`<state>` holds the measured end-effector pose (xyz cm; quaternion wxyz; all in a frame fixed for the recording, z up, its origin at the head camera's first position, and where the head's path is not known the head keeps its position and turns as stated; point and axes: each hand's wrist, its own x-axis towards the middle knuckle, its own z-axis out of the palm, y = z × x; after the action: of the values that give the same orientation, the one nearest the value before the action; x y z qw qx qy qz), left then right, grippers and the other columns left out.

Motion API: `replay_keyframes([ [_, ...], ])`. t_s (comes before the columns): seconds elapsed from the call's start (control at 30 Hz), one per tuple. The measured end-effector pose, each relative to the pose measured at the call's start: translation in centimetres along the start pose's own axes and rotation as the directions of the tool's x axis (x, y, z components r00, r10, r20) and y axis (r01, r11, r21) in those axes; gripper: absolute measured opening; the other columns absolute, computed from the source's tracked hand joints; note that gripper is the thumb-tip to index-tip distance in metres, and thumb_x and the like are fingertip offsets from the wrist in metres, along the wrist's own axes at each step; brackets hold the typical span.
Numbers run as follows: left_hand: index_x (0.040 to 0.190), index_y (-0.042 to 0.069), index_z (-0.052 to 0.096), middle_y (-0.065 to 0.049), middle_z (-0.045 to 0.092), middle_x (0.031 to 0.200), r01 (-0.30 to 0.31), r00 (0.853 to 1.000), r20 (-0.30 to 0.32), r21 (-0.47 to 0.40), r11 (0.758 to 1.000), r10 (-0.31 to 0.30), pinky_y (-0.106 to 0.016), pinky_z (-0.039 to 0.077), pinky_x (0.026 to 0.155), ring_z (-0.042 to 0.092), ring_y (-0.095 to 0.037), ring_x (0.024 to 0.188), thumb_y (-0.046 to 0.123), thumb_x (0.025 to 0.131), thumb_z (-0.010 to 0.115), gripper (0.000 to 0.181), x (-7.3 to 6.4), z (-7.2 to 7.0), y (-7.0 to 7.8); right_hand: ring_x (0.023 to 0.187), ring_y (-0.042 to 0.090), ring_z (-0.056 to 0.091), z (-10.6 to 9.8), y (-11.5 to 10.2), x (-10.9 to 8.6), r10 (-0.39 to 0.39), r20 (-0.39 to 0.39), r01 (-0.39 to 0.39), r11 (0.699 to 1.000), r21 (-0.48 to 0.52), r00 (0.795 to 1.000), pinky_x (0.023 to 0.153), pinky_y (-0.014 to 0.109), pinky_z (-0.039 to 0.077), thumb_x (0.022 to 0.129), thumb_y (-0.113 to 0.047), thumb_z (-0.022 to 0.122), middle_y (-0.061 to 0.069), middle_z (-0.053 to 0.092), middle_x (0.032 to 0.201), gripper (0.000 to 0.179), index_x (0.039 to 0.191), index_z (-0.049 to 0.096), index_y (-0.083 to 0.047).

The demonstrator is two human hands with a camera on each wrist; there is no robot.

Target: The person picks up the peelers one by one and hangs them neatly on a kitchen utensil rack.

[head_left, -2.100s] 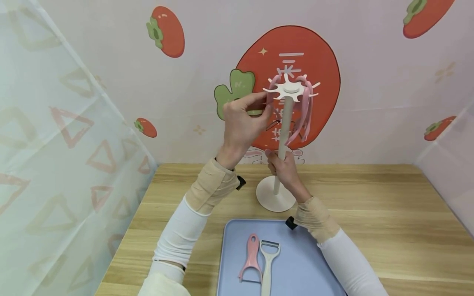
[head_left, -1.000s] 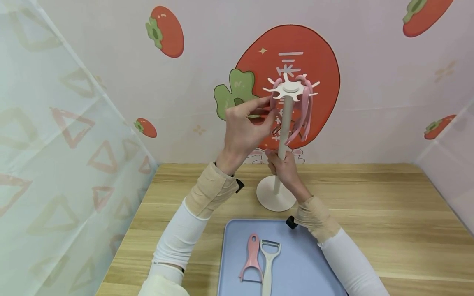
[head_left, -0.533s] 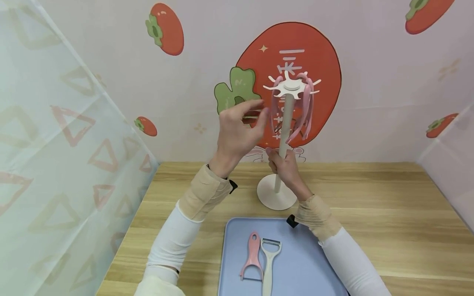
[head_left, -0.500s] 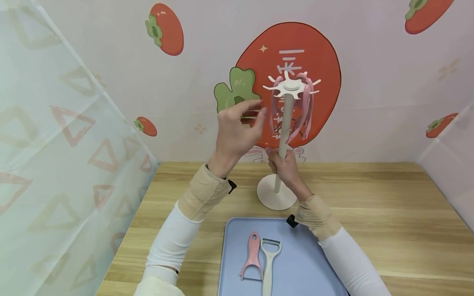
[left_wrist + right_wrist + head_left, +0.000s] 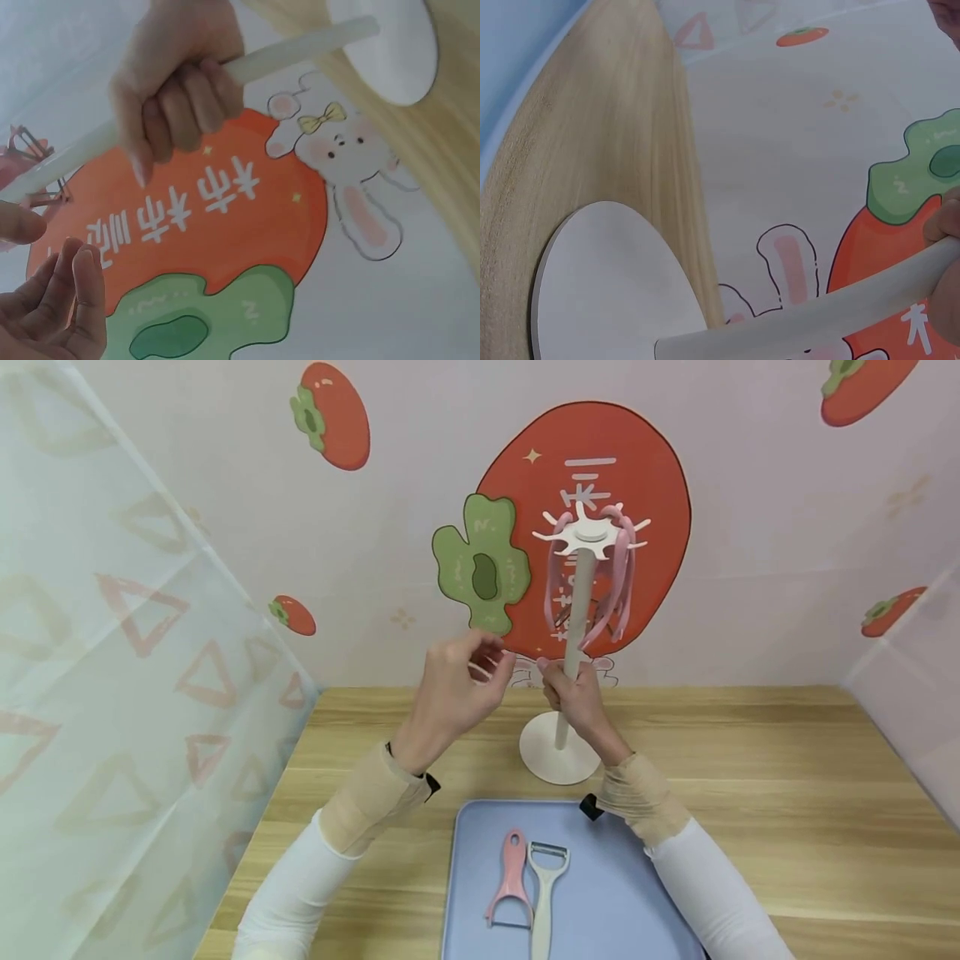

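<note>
A white stand (image 5: 581, 602) with a round base and a ring of hooks at its top stands upright on the table. My right hand (image 5: 577, 693) grips its pole below the middle, fingers wrapped round it. Several slim pink things (image 5: 619, 577) hang from the hooks, with thin metal parts near their lower ends; their kind is hard to tell. My left hand (image 5: 457, 689) is in the air left of the pole, fingers loosely bent, thumb apart from them, nothing held. In the left wrist view, my left fingers (image 5: 86, 292) show in the lower left corner, apart from the stand.
A blue tray (image 5: 622, 893) lies at the front of the wooden table (image 5: 750, 793). On it are a pink peeler (image 5: 513, 872) and a pale grey peeler (image 5: 543, 902), side by side. A printed backdrop (image 5: 750, 610) rises behind the table's back edge.
My left hand has let go of the leftmost pink thing, which hangs on its hook, and has moved down and left. The right hand keeps its grip on the pole.
</note>
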<state>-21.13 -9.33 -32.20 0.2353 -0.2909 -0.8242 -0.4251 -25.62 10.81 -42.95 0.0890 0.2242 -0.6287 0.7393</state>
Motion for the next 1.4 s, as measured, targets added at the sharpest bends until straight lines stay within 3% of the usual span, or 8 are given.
replay_keyframes([
  [0.53,0.101,0.001,0.072,-0.006,0.074,0.087,0.094,0.989,0.12,-0.031,0.995,-0.089,-0.022,0.06,0.062,0.069,-0.009,0.066,0.008,0.095,0.074,0.01,-4.2,0.4,0.9,0.041,0.007,0.031,-0.1,0.0,0.0,-0.013,-0.001,0.013,1.0,0.002,1.0,0.04,0.025,0.022,0.109,-0.018,0.057,-0.008,0.036,0.048,0.056,0.06,0.041,0.005],
  [0.67,0.098,0.002,0.072,-0.005,0.074,0.086,0.11,0.976,0.188,-0.005,0.994,-0.107,-0.023,0.06,0.064,0.068,-0.007,0.067,0.008,0.095,0.074,0.008,-5.0,1.0,1.1,0.041,0.007,0.03,-0.2,0.2,-0.1,-0.017,-0.001,0.017,1.0,0.004,1.0,0.04,0.025,0.021,0.108,-0.018,0.057,-0.008,0.035,0.048,0.057,0.059,0.04,0.004],
  [0.83,0.097,0.006,0.072,-0.001,0.073,0.086,0.143,0.946,0.283,0.071,0.987,-0.157,-0.02,0.057,0.062,0.064,-0.004,0.063,0.015,0.096,0.077,0.011,-6.4,1.6,1.4,0.041,0.006,0.03,0.0,0.1,-0.1,-0.03,0.004,0.03,0.999,0.023,1.0,0.04,0.026,0.021,0.109,-0.017,0.057,-0.009,0.035,0.048,0.057,0.059,0.039,0.004],
  [1.03,0.099,0.007,0.072,-0.001,0.074,0.085,0.174,0.886,0.395,0.205,0.963,-0.244,-0.022,0.054,0.062,0.062,-0.003,0.062,0.028,0.097,0.076,0.022,-8.2,2.1,1.8,0.041,0.006,0.03,0.4,-0.1,-0.1,-0.013,0.011,0.012,0.998,0.059,1.0,0.041,0.027,0.02,0.109,-0.017,0.057,-0.008,0.035,0.048,0.056,0.061,0.039,0.006],
  [1.13,0.098,0.007,0.072,-0.002,0.073,0.083,0.187,0.85,0.446,0.242,0.952,-0.281,-0.024,0.052,0.061,0.06,-0.005,0.062,0.031,0.097,0.076,0.025,-8.8,2.4,1.9,0.041,0.006,0.03,0.5,-0.1,-0.1,0.001,-0.003,-0.001,0.999,0.053,1.0,0.041,0.026,0.02,0.108,-0.017,0.058,-0.009,0.035,0.048,0.057,0.059,0.039,0.006],
  [1.2,0.098,0.006,0.072,-0.001,0.07,0.08,0.205,0.816,0.487,0.26,0.944,-0.311,-0.023,0.05,0.058,0.058,-0.005,0.062,0.033,0.097,0.076,0.027,-9.3,2.7,1.9,0.041,0.006,0.03,0.4,0.0,-0.1,0.004,-0.009,-0.004,0.999,0.05,1.0,0.041,0.025,0.02,0.108,-0.018,0.058,-0.009,0.035,0.048,0.057,0.059,0.039,0.005],
  [1.27,0.094,0.005,0.07,0.0,0.064,0.073,0.219,0.769,0.538,0.287,0.933,-0.346,-0.023,0.045,0.053,0.053,-0.007,0.057,0.033,0.097,0.075,0.029,-9.8,2.9,1.9,0.041,0.006,0.03,0.4,0.0,-0.1,0.002,-0.015,-0.001,0.999,0.05,1.0,0.041,0.025,0.02,0.108,-0.018,0.058,-0.009,0.035,0.048,0.057,0.059,0.039,0.003],
  [1.4,0.085,0.005,0.063,0.002,0.05,0.065,0.243,0.651,0.617,0.383,0.891,-0.443,-0.026,0.04,0.048,0.046,-0.01,0.052,0.033,0.096,0.076,0.033,-11.1,3.0,2.1,0.041,0.006,0.029,0.3,0.1,-0.1,0.0,-0.019,0.001,0.999,0.038,1.0,0.041,0.024,0.02,0.109,-0.018,0.058,-0.01,0.035,0.048,0.057,0.058,0.039,0.001],
])
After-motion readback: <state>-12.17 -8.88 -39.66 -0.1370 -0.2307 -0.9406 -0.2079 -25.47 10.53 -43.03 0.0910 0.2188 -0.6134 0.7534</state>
